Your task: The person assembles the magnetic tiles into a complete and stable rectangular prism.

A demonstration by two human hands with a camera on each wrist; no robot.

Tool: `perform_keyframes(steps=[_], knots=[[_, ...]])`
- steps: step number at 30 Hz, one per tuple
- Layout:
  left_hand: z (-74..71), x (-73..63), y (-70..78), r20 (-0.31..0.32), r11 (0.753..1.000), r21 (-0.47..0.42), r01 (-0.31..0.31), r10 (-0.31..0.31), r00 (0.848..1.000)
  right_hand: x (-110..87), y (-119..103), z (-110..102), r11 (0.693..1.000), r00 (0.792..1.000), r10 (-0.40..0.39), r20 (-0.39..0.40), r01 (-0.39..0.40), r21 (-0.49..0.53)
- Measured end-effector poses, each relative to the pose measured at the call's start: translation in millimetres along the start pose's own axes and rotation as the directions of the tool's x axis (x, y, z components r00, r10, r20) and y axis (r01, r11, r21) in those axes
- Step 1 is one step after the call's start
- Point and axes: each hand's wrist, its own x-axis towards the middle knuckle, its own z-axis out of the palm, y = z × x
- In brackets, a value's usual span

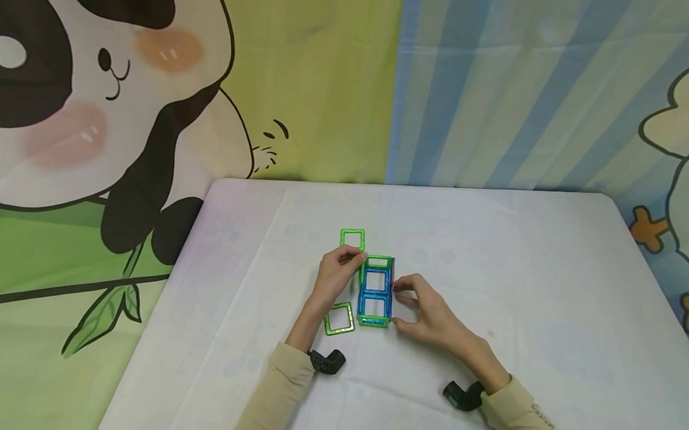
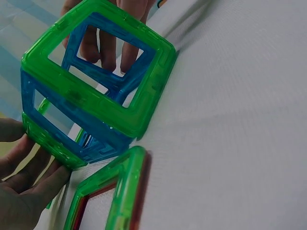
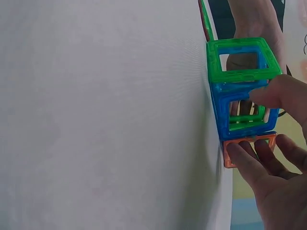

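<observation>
– Near the middle of a white table (image 1: 520, 246), where is the box, and how is it touched?
– Between the two hands, a hollow box (image 1: 375, 296) of green and blue tiles is set lengthwise, near to far. On its left, the fingers of the left hand (image 1: 335, 275) are laid, unclenched, against a green side (image 2: 50, 148). On its right, the right hand (image 1: 432, 313) is also unclenched, its fingers rested on an orange tile (image 3: 227, 158).
– Which step is in hand?
– Side tiles are being joined, it seems. For the next move, the sides would need to be steadied while a loose one is fitted: a far tile (image 1: 353, 230) or a near tile (image 1: 340, 332), both green, left of the box.
– Can any writing be read?
– On the right sleeve (image 1: 505, 413), small dark lettering is seen, too small to be made out.
</observation>
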Motion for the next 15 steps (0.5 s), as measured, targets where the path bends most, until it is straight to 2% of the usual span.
perform_keyframes(steps=[4,9,11,15], knots=[[0.0,0.0,0.3,-0.001,1.000,0.004,0.015,-0.015,1.000,-1.3,-6,1,0.996,0.997,0.076,0.013,-0.075,-0.039],[1.2,0.1,0.0,-0.006,1.000,0.005,-0.001,0.001,1.000,-2.9,-19,6,0.974,0.976,0.215,0.038,-0.211,-0.085],[2.0,0.0,-0.5,-0.003,1.000,0.001,-0.025,0.025,1.000,-3.0,-23,11,0.971,0.975,0.221,0.030,-0.217,-0.100],[3.1,-0.7,-3.3,0.010,0.998,0.001,-0.065,0.065,0.998,-2.6,-25,22,0.970,0.983,0.180,-0.023,-0.182,-0.161]])
